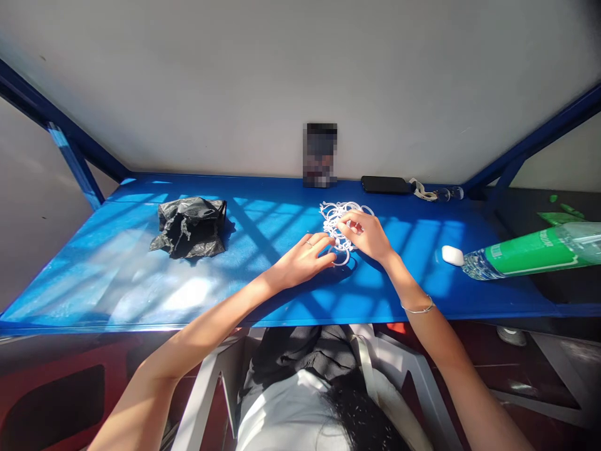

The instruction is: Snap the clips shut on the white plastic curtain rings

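A heap of thin white plastic rings [332, 219], tangled together with small knobby parts, sits on the blue table. My left hand [303, 260] reaches in from the left, its thumb and fingers closed at the near edge of the heap on a white ring [347, 255]. Over the right side of the heap, my right hand [369, 235] is curled, fingertips pinched among the white loops. The exact piece between those fingertips is partly hidden.
A crumpled black plastic bag [190, 228] sits left on the blue table [263, 219]. Along the back are an upright, pixelated object [320, 155], a black phone [385, 184] and a pale strap [422, 190]. At right are a white earbud case [452, 255] and a green-labelled bottle [530, 252].
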Demonstrator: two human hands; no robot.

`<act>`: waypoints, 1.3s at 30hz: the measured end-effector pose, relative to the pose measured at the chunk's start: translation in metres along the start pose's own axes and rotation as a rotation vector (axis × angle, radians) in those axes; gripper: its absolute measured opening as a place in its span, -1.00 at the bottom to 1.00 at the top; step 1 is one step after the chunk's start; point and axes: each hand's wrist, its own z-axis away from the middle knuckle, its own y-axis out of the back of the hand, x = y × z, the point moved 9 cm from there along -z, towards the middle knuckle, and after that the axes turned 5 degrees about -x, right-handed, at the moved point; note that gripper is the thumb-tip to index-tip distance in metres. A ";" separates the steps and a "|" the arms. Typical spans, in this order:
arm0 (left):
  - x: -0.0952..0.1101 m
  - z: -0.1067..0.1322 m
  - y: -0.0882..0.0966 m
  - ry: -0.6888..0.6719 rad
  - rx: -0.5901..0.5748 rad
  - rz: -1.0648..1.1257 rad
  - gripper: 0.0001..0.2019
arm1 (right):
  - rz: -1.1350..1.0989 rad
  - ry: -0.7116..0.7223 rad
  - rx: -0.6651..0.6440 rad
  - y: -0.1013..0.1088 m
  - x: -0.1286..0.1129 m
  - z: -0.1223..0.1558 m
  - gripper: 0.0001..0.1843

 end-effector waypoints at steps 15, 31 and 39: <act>-0.032 0.003 0.024 0.255 0.145 0.297 -0.87 | -0.627 -0.180 -0.273 -0.037 -0.007 0.004 -0.51; -0.040 0.005 -0.013 0.707 0.176 1.877 -0.67 | -1.124 -0.240 -0.432 -0.090 -0.019 0.019 -0.43; -0.047 0.008 -0.015 0.746 0.257 2.018 -0.78 | -1.191 -0.187 -0.368 -0.081 -0.021 0.014 -0.42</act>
